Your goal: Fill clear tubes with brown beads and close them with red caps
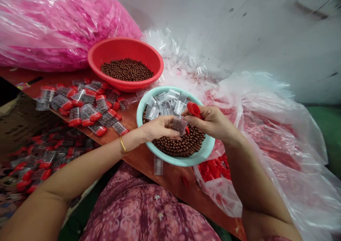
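Note:
My left hand (163,129) is closed on a small clear plastic container (179,126) with dark balls inside. Pinched in my right hand (213,122) is a red plastic cap (193,109), just above and right of that container. A second bit of red shows behind the container, partly hidden. Both hands are over a light blue basin (209,152), which holds brown beads (183,147) and a heap of empty clear containers (165,104) at its far side.
Filled red-capped containers (87,106) lie piled left on the red-brown table, more (48,159) below. Behind stands a red basin (93,58) of beads. A pink-filled bag (66,28) sits back left; plastic bags (266,127) with red caps (215,168) lie right. One clear container (158,165) is in front.

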